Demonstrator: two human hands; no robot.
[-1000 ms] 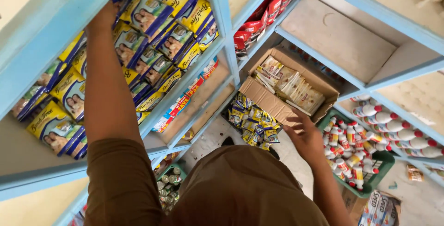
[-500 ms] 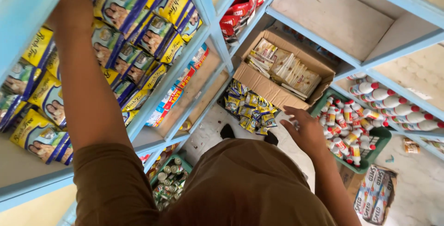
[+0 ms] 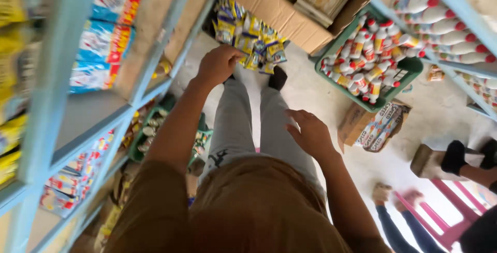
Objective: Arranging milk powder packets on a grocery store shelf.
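view from above, down the person's own body to the floor. the left hand (image 3: 217, 65) reaches down toward a heap of yellow and blue sachets (image 3: 251, 38) on the floor, its fingers curled, knuckles up; whether they pinch a sachet cannot be told, since the fingertips lie against the near edge of the heap. the heap runs as a loose band from upper left to lower right, its long axis slanting along the foot of a brown cardboard box (image 3: 290, 7) that stands just behind it and holds pale flat packs. the right hand (image 3: 310, 134) hovers lower in the frame, over the grey trouser legs (image 3: 248, 123), palm down, fingers spread and slack, holding nothing. right of the box, a green crate (image 3: 409, 69) is packed with white bottles with red caps, lying at mixed angles; a small open carton (image 3: 375, 126) of long white and red packs sits just below the crate. a pale blue shelf frame (image 3: 150, 79) borders the left edge, carrying blue and red bags above and yellow packs at far left; a second blue shelf (image 3: 461, 15) at upper right carries rows of white, red-capped bottles. bare concrete floor (image 3: 435, 113) lies open between the crate, the carton and the legs. at lower right, another person's hands (image 3: 396, 197) rest near a pink stool (image 3: 440, 209).
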